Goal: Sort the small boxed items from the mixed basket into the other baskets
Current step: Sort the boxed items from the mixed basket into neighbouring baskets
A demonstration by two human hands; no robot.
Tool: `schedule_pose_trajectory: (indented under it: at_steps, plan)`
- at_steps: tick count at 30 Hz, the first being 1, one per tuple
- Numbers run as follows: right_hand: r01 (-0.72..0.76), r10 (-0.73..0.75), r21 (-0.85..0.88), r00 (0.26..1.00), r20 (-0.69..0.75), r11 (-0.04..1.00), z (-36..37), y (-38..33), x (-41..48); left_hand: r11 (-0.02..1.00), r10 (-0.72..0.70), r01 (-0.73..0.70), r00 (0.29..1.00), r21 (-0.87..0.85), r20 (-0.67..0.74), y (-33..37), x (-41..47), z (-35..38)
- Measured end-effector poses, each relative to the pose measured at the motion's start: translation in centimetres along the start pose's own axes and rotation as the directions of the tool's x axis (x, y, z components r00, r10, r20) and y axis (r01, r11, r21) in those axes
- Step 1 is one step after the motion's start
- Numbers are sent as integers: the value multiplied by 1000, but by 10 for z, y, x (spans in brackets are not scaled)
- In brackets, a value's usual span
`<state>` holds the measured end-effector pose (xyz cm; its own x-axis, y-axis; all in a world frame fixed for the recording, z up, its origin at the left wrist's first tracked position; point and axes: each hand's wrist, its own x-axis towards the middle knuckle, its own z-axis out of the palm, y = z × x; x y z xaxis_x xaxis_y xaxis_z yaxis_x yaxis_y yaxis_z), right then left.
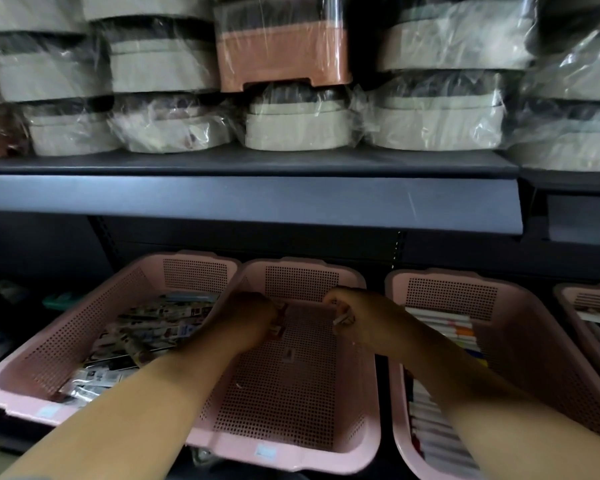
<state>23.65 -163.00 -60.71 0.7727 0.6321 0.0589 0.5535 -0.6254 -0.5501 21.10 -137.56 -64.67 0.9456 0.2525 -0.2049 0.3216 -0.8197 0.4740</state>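
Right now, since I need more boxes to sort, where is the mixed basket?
Head view, lower left: the mixed basket sits below the grey shelf, immediately left of the nearly empty middle basket.

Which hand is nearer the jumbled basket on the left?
Left. The left hand sits just right of the jumbled basket; the right hand is farther right, across the middle basket.

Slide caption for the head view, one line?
The left hand and right hand hold small boxes over the middle pink basket.
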Motion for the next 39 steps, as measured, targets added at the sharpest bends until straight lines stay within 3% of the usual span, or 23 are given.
schedule_pose_trajectory:
  at_steps: [9, 18, 21, 26, 32, 39]
  plan:
    - [-28, 28, 14, 1000, -8, 1000, 1, 0, -1, 889, -104, 41, 988, -455, -116, 13, 1, -4]
    - [-29, 29, 29, 999, -13, 999, 0, 1, -2, 875, -22, -65, 985, -479, -174, 15, -3, -6]
    - [-23, 24, 37, 999, -25, 999, 1, 2, -1, 901, -75, 9, 988, -434, -135, 15, 0, -5]
    - [-22, 24, 44, 999, -34, 999, 3, 5, -1, 898, -30, -14, 995, -441, -93, 13, 4, -4]
    - [-10, 12, 40, 999, -42, 999, 2, 5, 1, 900, -119, 85, 991, -428, -54, 14, 12, -1]
    - [-19, 21, 47, 999, -40, 999, 2, 5, 2, 881, -87, 34, 992, -472, -90, 13, 11, -3]
